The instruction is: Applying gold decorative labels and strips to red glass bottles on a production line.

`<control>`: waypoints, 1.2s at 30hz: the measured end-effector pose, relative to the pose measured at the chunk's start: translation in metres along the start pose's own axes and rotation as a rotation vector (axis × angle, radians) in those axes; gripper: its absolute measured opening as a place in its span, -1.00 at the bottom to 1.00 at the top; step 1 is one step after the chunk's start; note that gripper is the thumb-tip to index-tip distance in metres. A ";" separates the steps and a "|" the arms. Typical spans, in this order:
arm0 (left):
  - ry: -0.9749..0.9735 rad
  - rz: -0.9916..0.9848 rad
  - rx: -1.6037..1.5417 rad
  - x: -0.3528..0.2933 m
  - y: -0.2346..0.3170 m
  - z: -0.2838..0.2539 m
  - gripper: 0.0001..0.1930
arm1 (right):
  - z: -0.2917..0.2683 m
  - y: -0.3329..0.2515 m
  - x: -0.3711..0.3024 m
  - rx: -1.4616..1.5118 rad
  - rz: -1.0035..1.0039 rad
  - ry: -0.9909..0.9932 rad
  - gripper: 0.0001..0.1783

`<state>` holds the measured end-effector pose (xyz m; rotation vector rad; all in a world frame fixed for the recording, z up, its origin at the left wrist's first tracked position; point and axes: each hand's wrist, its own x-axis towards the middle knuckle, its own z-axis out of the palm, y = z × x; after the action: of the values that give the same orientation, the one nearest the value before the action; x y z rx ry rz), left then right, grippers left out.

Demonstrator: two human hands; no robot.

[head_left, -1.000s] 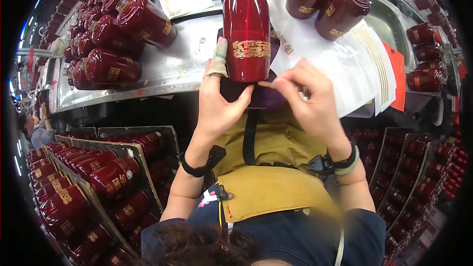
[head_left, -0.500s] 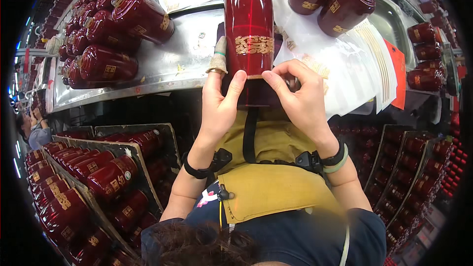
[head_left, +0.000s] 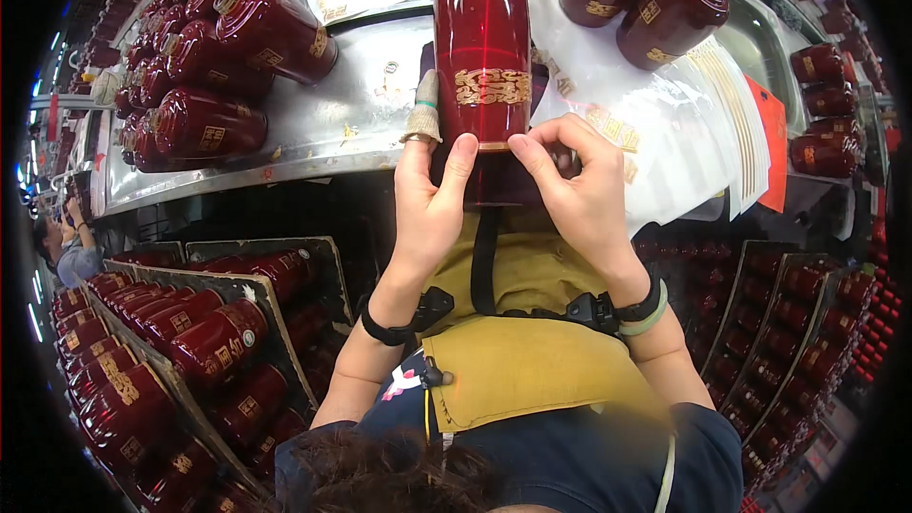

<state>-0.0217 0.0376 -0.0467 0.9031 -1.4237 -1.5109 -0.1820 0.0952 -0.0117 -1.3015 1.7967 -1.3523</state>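
Centrally, red bottle [head_left: 482,33], left hand [head_left: 430,204] half open against it, right hand [head_left: 581,180] curled at its base, grip unclear, crate [head_left: 275,315] holding bottles [head_left: 218,340]

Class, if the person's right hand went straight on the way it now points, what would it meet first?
Probably the red bottle, near its lower right edge: the right hand points up and left toward it. Depth is unclear, so they may already touch.
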 end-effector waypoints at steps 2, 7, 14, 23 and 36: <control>0.001 0.001 -0.007 0.000 0.001 0.001 -0.35 | 0.000 0.000 0.000 0.000 0.010 -0.009 -0.81; 0.007 -0.011 -0.034 -0.001 0.002 0.001 -0.35 | -0.001 0.001 0.000 0.003 0.003 -0.014 -0.82; 0.001 0.006 -0.022 -0.002 0.004 0.002 -0.37 | 0.000 0.001 0.000 -0.020 -0.002 -0.012 -0.81; 0.299 0.602 0.458 -0.006 -0.014 -0.006 -0.59 | 0.002 -0.002 0.000 -0.020 0.001 0.007 -0.79; 0.225 0.868 0.809 0.004 -0.016 -0.007 -0.80 | -0.021 0.004 0.009 -0.033 0.051 -0.132 -0.78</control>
<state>-0.0185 0.0309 -0.0633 0.6966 -1.9205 -0.1658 -0.2045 0.0957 -0.0064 -1.3216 1.7569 -1.1855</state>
